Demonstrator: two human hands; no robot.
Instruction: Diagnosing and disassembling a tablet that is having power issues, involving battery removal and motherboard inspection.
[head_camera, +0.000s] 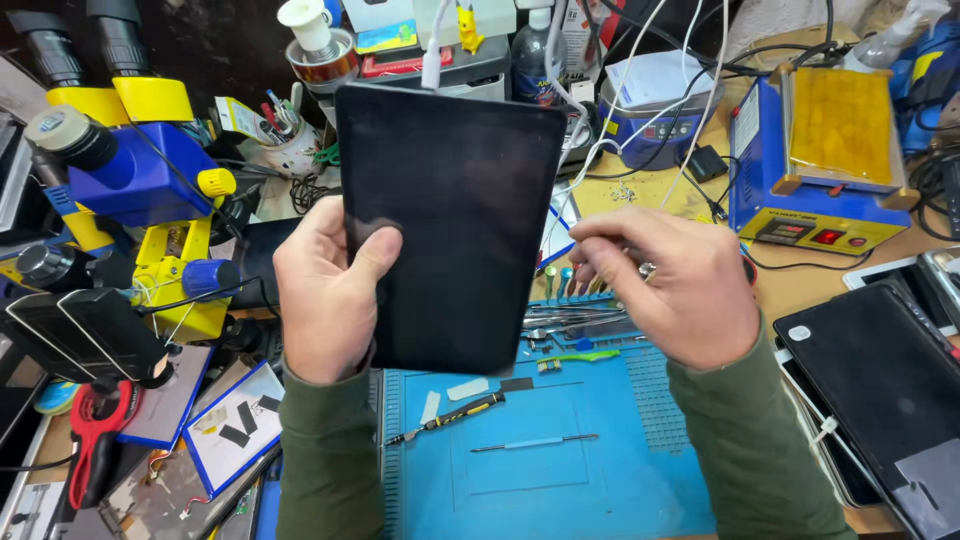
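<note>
Sleeved forearms lowest in frame; tablet (450, 225) is held upright, long axis vertical, above mat (560, 470), clamped at left edge by left hand (325, 290), right hand (665, 285) fingertips pinched together at its right edge

Two hands are in view, a left hand (325, 290) and a right hand (672, 285), with one dark tablet (450, 225) between them and one white cable (432, 45) plugged into its top edge. One blue work mat (560, 470) lies below, carrying one black-and-yellow screwdriver (455, 415), one thin metal spudger (535, 442) and one green toothbrush (580, 356). One blue-and-yellow microscope (130, 170) stands at the left, one blue heating plate (825, 160) at the right, and one more dark tablet (885, 385) lies at the right edge
</note>
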